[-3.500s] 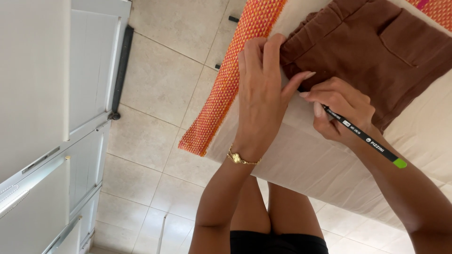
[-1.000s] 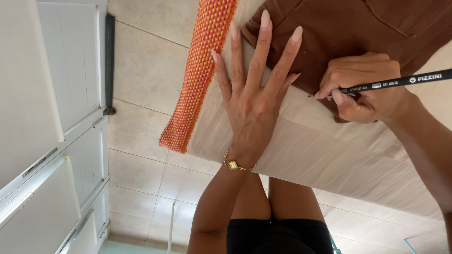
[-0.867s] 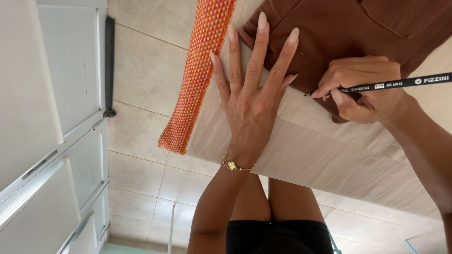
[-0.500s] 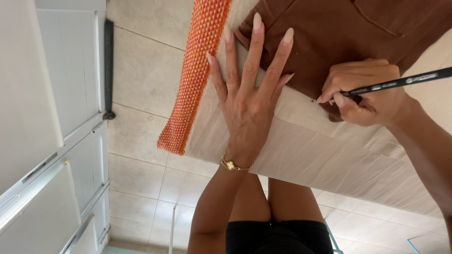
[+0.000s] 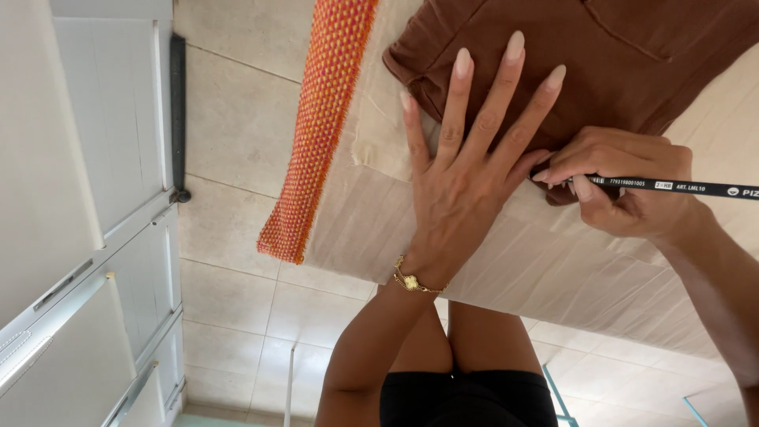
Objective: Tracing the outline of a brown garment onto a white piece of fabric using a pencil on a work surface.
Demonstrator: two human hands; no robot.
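We look down over a table draped in a cream, finely ribbed cloth (image 5: 545,261), and right in the thick of it is the left hand (image 5: 466,178), spread flat with all its long-nailed fingers (image 5: 506,87) fanned out wide. The palm presses on the cream cloth while the fingertips lie on the folded brown fabric garment (image 5: 617,63), pinning its near edge down. A thin gold chain bracelet (image 5: 413,281) circles that wrist.

Over to the right hand (image 5: 624,186): it is curled tight around a slim black pencil (image 5: 680,187), thumb and fingers pinching it near the tip. The pencil lies almost level, its long end running off toward the right edge of the view. Its tip sits just beside the left hand's thumb, at the near edge of the brown garment where it meets the cream cloth; we cannot tell whether the point actually touches the fabric, as the fingers hide it.

Left of the garment, a woven orange and pink strip of fabric (image 5: 324,126) hangs over the table's edge, above the beige tiled floor (image 5: 237,95). White cabinet doors (image 5: 95,158) line the far left. We see no bowl, box or tray here.
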